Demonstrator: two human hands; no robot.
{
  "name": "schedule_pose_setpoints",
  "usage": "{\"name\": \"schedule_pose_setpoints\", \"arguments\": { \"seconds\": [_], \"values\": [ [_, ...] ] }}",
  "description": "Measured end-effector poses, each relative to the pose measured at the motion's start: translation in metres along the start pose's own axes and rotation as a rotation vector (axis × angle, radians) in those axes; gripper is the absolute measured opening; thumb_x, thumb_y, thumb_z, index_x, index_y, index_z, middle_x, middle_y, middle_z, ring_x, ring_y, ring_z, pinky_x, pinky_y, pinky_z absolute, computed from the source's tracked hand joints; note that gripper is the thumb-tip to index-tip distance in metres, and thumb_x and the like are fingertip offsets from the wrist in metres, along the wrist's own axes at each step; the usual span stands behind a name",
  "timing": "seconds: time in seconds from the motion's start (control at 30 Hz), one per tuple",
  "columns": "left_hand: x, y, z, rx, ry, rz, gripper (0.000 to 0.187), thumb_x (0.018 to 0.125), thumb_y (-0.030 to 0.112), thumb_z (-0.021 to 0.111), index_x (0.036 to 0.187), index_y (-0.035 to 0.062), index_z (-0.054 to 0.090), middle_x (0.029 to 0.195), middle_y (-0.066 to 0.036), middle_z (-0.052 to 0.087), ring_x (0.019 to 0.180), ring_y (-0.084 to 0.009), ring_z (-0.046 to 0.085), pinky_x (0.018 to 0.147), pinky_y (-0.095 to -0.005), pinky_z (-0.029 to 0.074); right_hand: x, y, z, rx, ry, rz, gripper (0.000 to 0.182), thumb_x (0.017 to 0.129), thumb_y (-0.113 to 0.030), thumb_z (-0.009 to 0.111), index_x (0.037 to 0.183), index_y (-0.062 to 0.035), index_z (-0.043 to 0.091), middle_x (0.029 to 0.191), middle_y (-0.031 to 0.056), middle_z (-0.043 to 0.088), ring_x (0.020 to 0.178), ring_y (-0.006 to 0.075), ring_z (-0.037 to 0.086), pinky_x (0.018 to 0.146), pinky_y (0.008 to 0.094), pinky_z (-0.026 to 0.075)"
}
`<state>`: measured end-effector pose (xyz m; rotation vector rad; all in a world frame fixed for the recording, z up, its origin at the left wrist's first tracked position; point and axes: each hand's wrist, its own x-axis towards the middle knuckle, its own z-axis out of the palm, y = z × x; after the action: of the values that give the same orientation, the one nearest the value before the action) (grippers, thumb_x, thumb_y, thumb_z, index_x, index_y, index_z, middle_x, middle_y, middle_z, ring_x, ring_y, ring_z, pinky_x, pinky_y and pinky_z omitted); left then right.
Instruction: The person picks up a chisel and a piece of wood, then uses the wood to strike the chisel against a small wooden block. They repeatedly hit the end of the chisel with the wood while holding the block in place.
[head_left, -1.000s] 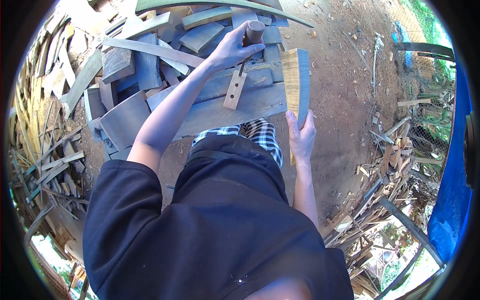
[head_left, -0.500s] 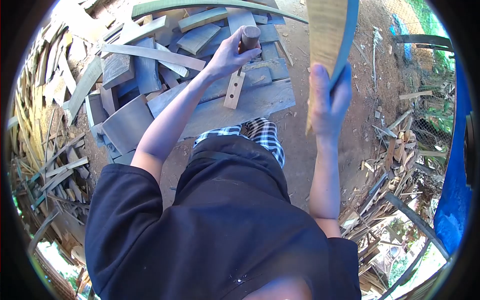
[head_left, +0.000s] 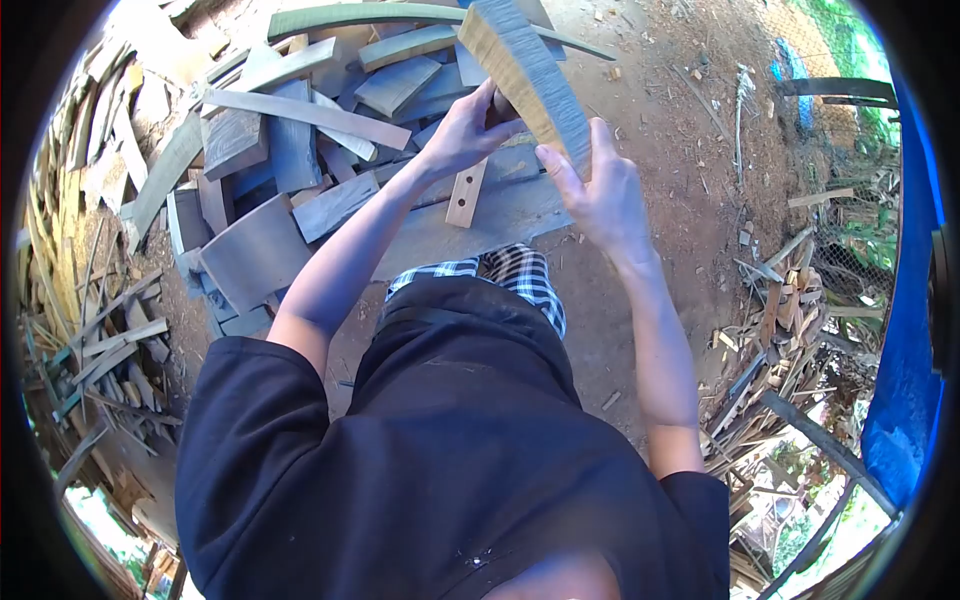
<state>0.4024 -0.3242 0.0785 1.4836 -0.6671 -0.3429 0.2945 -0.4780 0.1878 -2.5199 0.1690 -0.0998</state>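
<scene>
My left hand [head_left: 465, 128] grips the round wooden handle [head_left: 502, 100] of a tool that stands on the grey planks in front of me; a pale wooden block [head_left: 464, 194] sits at its lower end. My right hand [head_left: 598, 192] holds a thick wood piece [head_left: 522, 68] with a yellow edge and grey face, tilted up and to the left above the left hand. The piece partly hides the handle. Both arms reach forward over my black shirt and checked shorts.
A heap of grey planks [head_left: 290, 150] lies at the front left, with a long curved board [head_left: 380, 15] at its far edge. Thin offcuts [head_left: 90, 330] pile up at the left and wood scraps [head_left: 780, 310] at the right. Bare dirt [head_left: 690, 130] lies to the right. A blue barrel [head_left: 905, 370] stands far right.
My right hand has brought the wood piece from low at my right side, up high, then left over the planks next to my left hand. The left hand has stayed on the handle.
</scene>
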Motion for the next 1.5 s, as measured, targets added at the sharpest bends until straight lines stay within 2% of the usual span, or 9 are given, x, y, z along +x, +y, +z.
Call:
{"name": "schedule_pose_setpoints", "arguments": {
  "seconds": [0.13,0.23,0.3,0.43,0.67,0.9,1.07,1.33,1.5],
  "values": [
    [0.001,-0.005,0.003,0.121,-0.025,0.0,0.034,0.089,0.013,0.068,0.116,0.0037,0.05,0.097,-0.009,0.063,0.093,-0.0177,0.061,0.085,-0.0338,0.048,-0.001,-0.014,-0.026,0.068,-0.058,0.008,0.05,0.09,-0.047,0.062,0.101,-0.0004,0.048,0.074,0.0257,0.066,0.073,0.0427,0.069,0.058,0.0485,0.054],
    [-0.001,-0.004,0.004,0.112,-0.009,0.003,0.032,0.088,0.013,0.067,0.112,0.0036,0.049,0.096,-0.008,0.063,0.091,-0.0194,0.062,0.085,-0.0351,0.048,-0.006,-0.026,-0.022,0.358,0.205,-0.02,0.05,0.09,-0.047,0.061,0.102,-0.0002,0.048,0.073,0.0265,0.066,0.072,0.0437,0.068,0.057,0.0491,0.054],
    [-0.002,-0.001,0.006,0.095,-0.018,0.023,0.037,0.089,0.014,0.067,0.119,0.0043,0.047,0.101,-0.011,0.063,0.096,-0.0205,0.061,0.088,-0.0359,0.048,-0.006,0.002,0.003,-0.028,-0.035,0.057,0.048,0.091,-0.046,0.06,0.1,-0.0006,0.048,0.072,0.0258,0.066,0.071,0.0423,0.069,0.055,0.048,0.054],
    [-0.011,-0.015,0.012,-0.033,-0.029,-0.063,0.05,0.092,0.007,0.063,0.136,0.0022,0.04,0.119,-0.009,0.055,0.113,-0.0165,0.053,0.099,-0.0332,0.045,-0.012,0.013,0.007,0.086,0.004,0.025,0.045,0.092,-0.043,0.061,0.102,-0.0009,0.05,0.073,0.0259,0.066,0.071,0.0422,0.068,0.057,0.049,0.053],
    [0.006,-0.026,0.001,-0.176,0.331,-0.163,0.03,0.091,0.019,0.064,0.114,0.0052,0.05,0.093,-0.001,0.058,0.081,-0.0075,0.053,0.07,-0.0221,0.04,-0.054,0.028,0.016,0.363,0.059,0.19,0.045,0.091,-0.043,0.065,0.103,-0.0008,0.055,0.076,0.0156,0.07,0.072,0.0288,0.072,0.063,0.038,0.053],
    [0.018,-0.002,-0.001,-0.158,0.542,-0.184,0.049,0.081,0.04,0.078,0.101,0.0032,0.052,0.077,-0.003,0.058,0.071,-0.0076,0.056,0.066,-0.0303,0.049,-0.101,0.055,0.027,0.375,0.144,0.32,0.043,0.091,-0.042,0.065,0.101,-0.0005,0.056,0.082,0.0122,0.069,0.077,0.0208,0.069,0.068,0.0342,0.052],
    [0.012,0.007,0.022,0.315,0.352,0.222,0.052,0.076,0.04,0.083,0.1,0.0034,0.054,0.087,-0.009,0.063,0.074,-0.016,0.063,0.066,-0.0303,0.053,-0.115,0.072,0.034,0.396,0.157,0.44,0.044,0.092,-0.042,0.065,0.099,0.0002,0.056,0.081,0.0113,0.066,0.076,0.0179,0.064,0.069,0.0339,0.05],
    [-0.032,0.015,0.061,0.43,-0.589,0.428,0.042,0.07,0.016,0.075,0.108,0.0128,0.059,0.095,-0.008,0.061,0.094,-0.0316,0.063,0.085,-0.0476,0.049,-0.124,0.092,0.039,0.454,0.22,0.531,0.044,0.094,-0.042,0.062,0.099,0.0011,0.058,0.082,0.0077,0.063,0.076,0.016,0.059,0.07,0.0329,0.048],
    [-0.056,0.01,0.082,0.424,-0.641,0.368,0.032,0.071,0.025,0.074,0.098,0.0152,0.059,0.083,-0.006,0.064,0.078,-0.0305,0.066,0.061,-0.0423,0.052,-0.126,0.094,0.039,0.498,0.26,0.572,0.045,0.095,-0.042,0.062,0.1,0.0026,0.058,0.087,0.0088,0.062,0.081,0.0156,0.058,0.073,0.0325,0.047]
  ]
}}
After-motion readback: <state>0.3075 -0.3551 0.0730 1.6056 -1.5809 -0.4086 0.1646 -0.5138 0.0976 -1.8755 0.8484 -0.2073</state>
